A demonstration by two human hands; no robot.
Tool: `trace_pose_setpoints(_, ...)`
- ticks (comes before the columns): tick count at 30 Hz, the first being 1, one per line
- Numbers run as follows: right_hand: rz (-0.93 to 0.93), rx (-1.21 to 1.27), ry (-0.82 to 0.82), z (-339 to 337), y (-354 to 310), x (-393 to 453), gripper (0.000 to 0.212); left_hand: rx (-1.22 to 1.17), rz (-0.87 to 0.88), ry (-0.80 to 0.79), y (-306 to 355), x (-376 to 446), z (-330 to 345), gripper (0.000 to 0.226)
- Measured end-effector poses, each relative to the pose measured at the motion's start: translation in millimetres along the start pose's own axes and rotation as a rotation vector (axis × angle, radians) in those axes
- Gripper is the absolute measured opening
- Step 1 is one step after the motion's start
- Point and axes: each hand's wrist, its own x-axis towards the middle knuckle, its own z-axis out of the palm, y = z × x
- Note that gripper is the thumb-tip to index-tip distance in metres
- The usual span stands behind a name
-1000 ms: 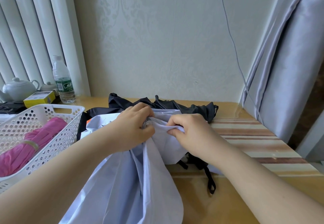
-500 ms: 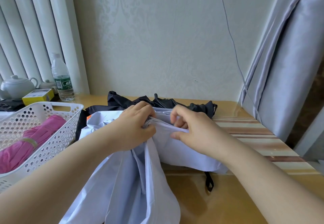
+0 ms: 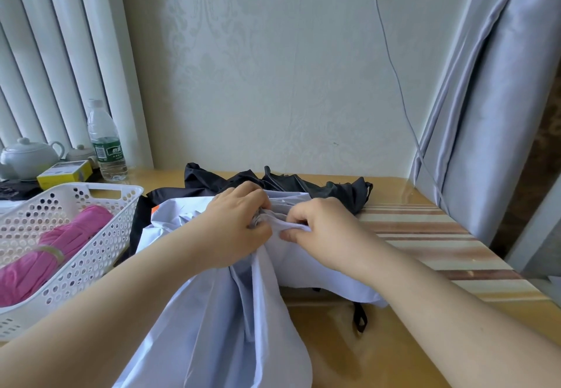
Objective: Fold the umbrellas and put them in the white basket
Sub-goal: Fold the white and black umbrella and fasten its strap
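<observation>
Left hand (image 3: 235,223) grips bunched white umbrella (image 3: 212,327) fabric; right hand (image 3: 321,229) pinches it.

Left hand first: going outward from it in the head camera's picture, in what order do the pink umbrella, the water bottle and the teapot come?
Measured from the left hand:
1. Pink umbrella, lying in the white basket to the left.
2. Water bottle, standing at the back left by the blinds.
3. Teapot, farthest left, behind the yellow box.
</observation>
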Motion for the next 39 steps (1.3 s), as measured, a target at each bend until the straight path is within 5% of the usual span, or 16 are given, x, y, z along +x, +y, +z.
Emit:
trace_pose_setpoints(6, 0.041, 0.086, 0.24, 8.2, 4.0, -6.2, 0.035, 0.002, 0.017, 0.008, -1.5, -0.6, -1.3, 0.051)
trace_pose_setpoints(10, -0.021, -0.12, 0.145, -5.2, 18.8, -7.2, 0.03, -0.091, 0.005, -0.027, -7.8, 1.0, -5.5, 0.015)
trace_pose_setpoints(13, 0.09, -0.256, 0.06, -27.6, 46.4, -15.9, 0.017, -0.146, -0.011, -0.04, -17.5, -1.0, -12.7, 0.015)
trace_pose_setpoints(16, 0.067, -0.362, 0.136, -35.6, 67.2, -21.6, 0.026, -0.121, 0.012, -0.036, -19.2, -2.8, -15.7, 0.022)
trace_pose_setpoints(22, 0.198, 0.025, 0.097, -36.3, 74.3, -35.4, 0.014, -0.107, 0.009, 0.026, -18.6, -6.7, -14.2, 0.021)
trace_pose_setpoints(27, 0.167, 0.302, 0.174, -35.7, 77.5, -42.1, 0.049, -0.119, -0.035, 0.029, -22.7, -6.8, -13.9, 0.013)
trace_pose_setpoints(31, 0.156, 0.757, 0.191, -43.8, 85.6, -45.1, 0.053, -0.162, -0.045, 0.035, -23.3, -10.3, -18.4, 0.029)
trace_pose_setpoints(35, 0.245, 0.583, 0.176, -39.3, 91.3, -41.3, 0.052, -0.143, -0.033, 0.032, -22.1, -8.6, -15.8, 0.02)
trace_pose_setpoints(39, 0.233, 0.446, 0.072, -38.1, 75.1, -32.7, 0.012, -0.115, -0.017, 0.018, -23.5, -4.5, -13.6, 0.014)
